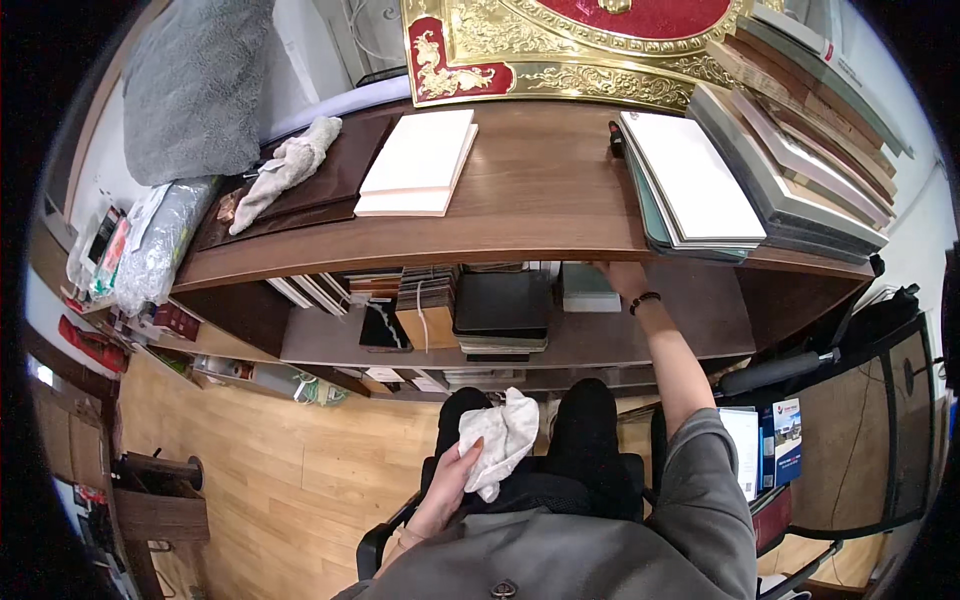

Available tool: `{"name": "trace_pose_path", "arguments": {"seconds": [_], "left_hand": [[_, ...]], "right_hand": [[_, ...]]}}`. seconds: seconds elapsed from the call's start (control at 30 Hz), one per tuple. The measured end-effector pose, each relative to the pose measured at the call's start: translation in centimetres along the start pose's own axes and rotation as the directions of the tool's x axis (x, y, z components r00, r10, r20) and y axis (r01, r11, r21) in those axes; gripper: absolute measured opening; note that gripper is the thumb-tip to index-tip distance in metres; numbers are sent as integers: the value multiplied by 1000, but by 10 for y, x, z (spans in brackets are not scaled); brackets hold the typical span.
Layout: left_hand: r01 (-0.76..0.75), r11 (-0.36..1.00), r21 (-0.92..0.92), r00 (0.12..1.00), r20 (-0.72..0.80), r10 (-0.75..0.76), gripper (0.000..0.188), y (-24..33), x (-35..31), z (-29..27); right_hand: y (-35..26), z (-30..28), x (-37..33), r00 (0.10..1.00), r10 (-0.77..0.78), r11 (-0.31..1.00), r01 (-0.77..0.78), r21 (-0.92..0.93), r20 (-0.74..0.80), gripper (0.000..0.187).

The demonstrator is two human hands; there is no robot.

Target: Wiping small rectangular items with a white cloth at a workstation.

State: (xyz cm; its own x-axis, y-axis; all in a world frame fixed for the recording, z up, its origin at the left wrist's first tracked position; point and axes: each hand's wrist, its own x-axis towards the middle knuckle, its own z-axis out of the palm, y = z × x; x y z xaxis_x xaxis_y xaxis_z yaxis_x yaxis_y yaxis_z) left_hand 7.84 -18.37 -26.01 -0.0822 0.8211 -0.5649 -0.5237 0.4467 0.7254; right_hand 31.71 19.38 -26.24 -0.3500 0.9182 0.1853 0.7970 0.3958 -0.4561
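My left hand (pixel 458 474) is closed on a crumpled white cloth (pixel 500 440) above my lap. My right hand (pixel 626 280), with a dark bead bracelet at the wrist, reaches under the top board into the shelf. Its fingertips are partly hidden by the board's edge, close to a small stack of pale green and white panels (pixel 590 290); I cannot tell whether they touch. Left of that lies a stack of black panels (pixel 502 308). Further left come a tied bundle of brown sample boards (pixel 426 306) and a black marbled panel (pixel 384 326).
On the wooden shelf top (pixel 545 180) lie white panels (pixel 420 160), a greyish cloth (pixel 288 170) and a stack of white and green panels (pixel 690 180). Leaning boards (pixel 800 130) crowd the right end. Behind stands an ornate gold and red panel (pixel 560 55). A mesh chair (pixel 850 440) is at right.
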Motion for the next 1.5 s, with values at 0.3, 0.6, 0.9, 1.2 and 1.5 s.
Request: {"name": "trace_pose_path", "arguments": {"seconds": [0.3, 0.6, 0.9, 1.2, 1.5], "left_hand": [[16, 1000, 5, 999, -39, -16, 33, -3, -1, 0], [17, 1000, -20, 999, -30, -18, 32, -2, 2, 0], [-43, 998, -39, 999, -19, 43, 35, 9, -12, 9], [-441, 728, 525, 898, 269, 349, 33, 49, -33, 51], [-968, 145, 206, 251, 839, 482, 32, 135, -155, 89]], "right_hand": [[20, 14, 13, 1000, 22, 998, -21, 52, -2, 47], [17, 23, 15, 993, -4, 1000, 2, -16, -121, 46], [-40, -22, -46, 984, -118, 978, 138, 153, -132, 47], [-150, 46, -233, 984, 118, 387, -168, 907, 132, 39], [-148, 40, -238, 894, -271, -612, -446, 653, 356, 39]]}}
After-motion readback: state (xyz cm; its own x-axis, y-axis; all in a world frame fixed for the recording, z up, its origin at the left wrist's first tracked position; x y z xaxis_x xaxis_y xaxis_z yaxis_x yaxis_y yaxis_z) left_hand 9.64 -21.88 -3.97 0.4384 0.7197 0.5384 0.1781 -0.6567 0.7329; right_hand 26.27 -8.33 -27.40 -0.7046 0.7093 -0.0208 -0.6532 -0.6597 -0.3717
